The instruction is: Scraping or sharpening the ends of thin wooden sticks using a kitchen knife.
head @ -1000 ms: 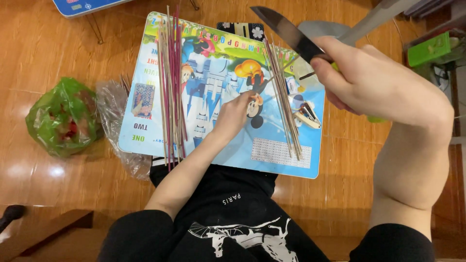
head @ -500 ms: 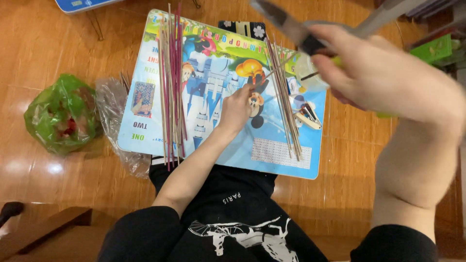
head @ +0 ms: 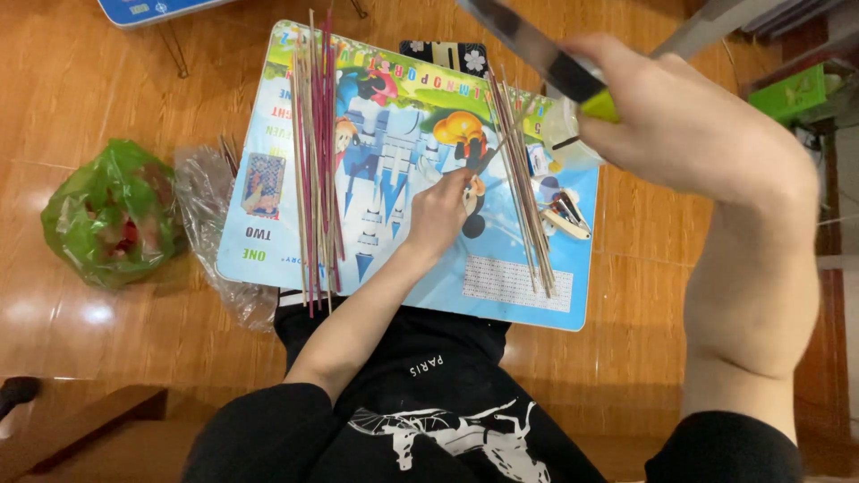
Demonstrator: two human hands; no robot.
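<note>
Knife [head: 537, 49] blurred, its tip cut off, gripped by right hand [head: 689, 134].

Bright, warm indoor light from overhead. White glare patches on the polished wooden floor [head: 80, 313] at near left. Soft shadow under the near edge of the colourful mat [head: 537, 309]. Blurred and out of focus: right hand [head: 689, 134] and knife [head: 537, 49], close to the lens. Sharp at mid-scene; slight wide-angle stretch at the edges.
</note>
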